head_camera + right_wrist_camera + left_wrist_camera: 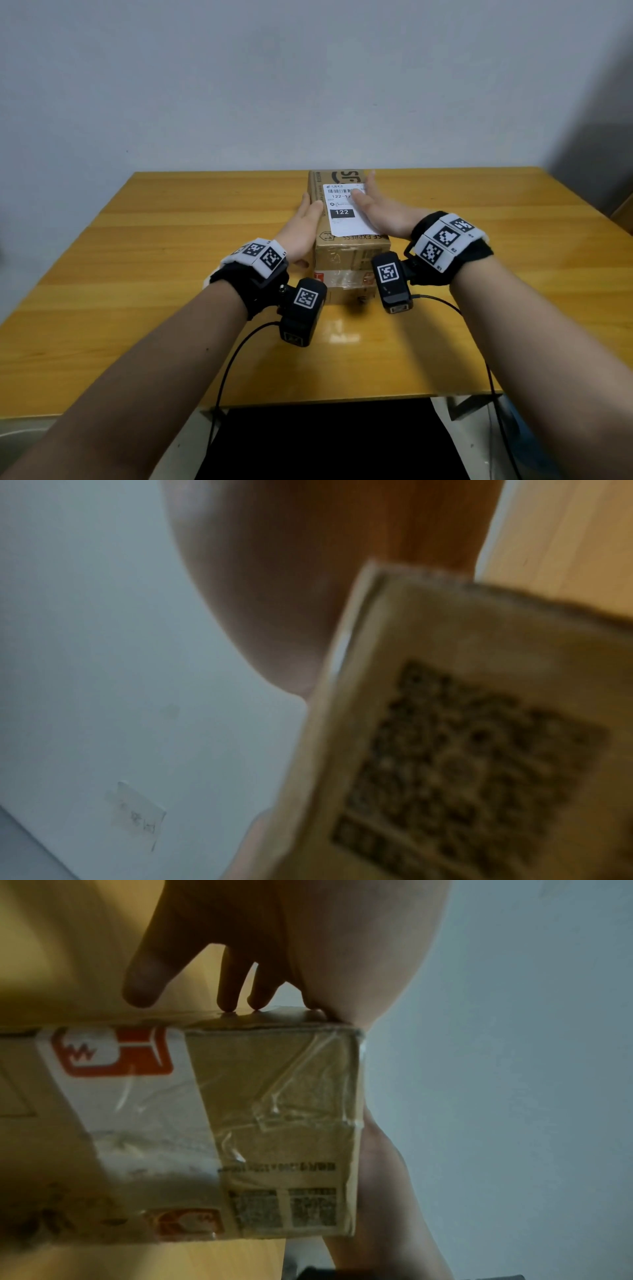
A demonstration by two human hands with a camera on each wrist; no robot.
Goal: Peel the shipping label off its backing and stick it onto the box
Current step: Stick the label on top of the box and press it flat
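Observation:
A long brown cardboard box [346, 255] lies on the wooden table [164, 274], running away from me. The white shipping label [342, 222], with a barcode and "122", lies flat on the box's top. My right hand [376, 209] rests flat on the label's right part with its fingers straight, covering that edge. My left hand [303, 222] lies against the box's left side, thumb at the top edge. In the left wrist view the straight fingers [232, 982] touch the taped box [274, 1096] with their tips. The right wrist view is blurred, showing the palm [274, 588] beside the box [479, 723].
The box reaches nearly to the table's far edge, where a pale wall [308, 85] rises. Black cables [226, 363] hang from both wrist cameras over the table's near edge. Bare tabletop lies on both sides of the box.

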